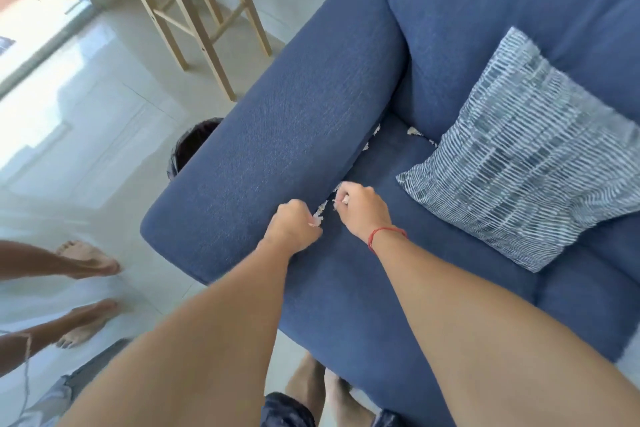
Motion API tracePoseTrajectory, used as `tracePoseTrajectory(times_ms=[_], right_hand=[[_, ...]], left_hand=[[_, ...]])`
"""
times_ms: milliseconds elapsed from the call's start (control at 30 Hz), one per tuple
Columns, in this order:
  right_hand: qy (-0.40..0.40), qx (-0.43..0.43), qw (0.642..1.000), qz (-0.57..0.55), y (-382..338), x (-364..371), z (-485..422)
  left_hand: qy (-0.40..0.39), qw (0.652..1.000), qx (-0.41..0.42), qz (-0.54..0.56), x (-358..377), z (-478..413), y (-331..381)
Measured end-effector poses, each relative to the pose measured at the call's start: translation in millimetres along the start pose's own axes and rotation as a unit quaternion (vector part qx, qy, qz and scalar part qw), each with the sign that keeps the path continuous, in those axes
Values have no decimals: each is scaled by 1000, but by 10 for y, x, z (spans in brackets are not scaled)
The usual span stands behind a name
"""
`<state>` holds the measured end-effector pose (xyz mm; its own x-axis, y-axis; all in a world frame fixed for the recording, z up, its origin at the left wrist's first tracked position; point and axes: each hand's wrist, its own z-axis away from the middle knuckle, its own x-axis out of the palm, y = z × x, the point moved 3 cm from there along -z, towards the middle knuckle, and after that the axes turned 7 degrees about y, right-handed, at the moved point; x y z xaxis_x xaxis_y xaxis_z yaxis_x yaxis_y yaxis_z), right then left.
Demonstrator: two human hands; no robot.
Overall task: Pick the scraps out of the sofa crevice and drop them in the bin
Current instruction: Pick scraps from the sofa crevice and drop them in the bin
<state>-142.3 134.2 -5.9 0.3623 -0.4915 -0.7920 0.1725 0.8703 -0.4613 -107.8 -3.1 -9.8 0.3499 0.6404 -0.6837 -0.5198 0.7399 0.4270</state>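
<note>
A blue sofa (346,288) fills the middle of the head view. White paper scraps (372,139) stick out of the crevice between the armrest (277,135) and the seat cushion. My left hand (294,225) is closed at the near end of the crevice, with a white scrap (318,218) showing at its fingertips. My right hand (360,208) pinches another white scrap (341,199) just beside it. A dark bin (194,146) stands on the floor behind the armrest, mostly hidden by it.
A striped blue-white cushion (526,156) leans on the seat to the right, with one scrap (414,131) by its corner. Wooden stools (194,10) stand on the tiled floor at the back. Another person's bare feet (86,260) are at the left.
</note>
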Motion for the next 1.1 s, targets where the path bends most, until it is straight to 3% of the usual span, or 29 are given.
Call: tracePoseTrajectory(times_ms=[200,433,733,1100], right_hand=[[105,-29,992,-64,-561,-763,-247],[89,-73,986,-121,-1388,-827,-660],[12,-95,994,-55,-2544,12,-1470],[-59,-81,995,-1,-2807,934,-1925]], left_hand=[[106,990,46,84,-858,-36,532],[159,980,25,116,-1740,-481,260],[176,972,-54,144,-2429,-1382,-734],[104,978,-130,122,-2315,-2243,-1445]])
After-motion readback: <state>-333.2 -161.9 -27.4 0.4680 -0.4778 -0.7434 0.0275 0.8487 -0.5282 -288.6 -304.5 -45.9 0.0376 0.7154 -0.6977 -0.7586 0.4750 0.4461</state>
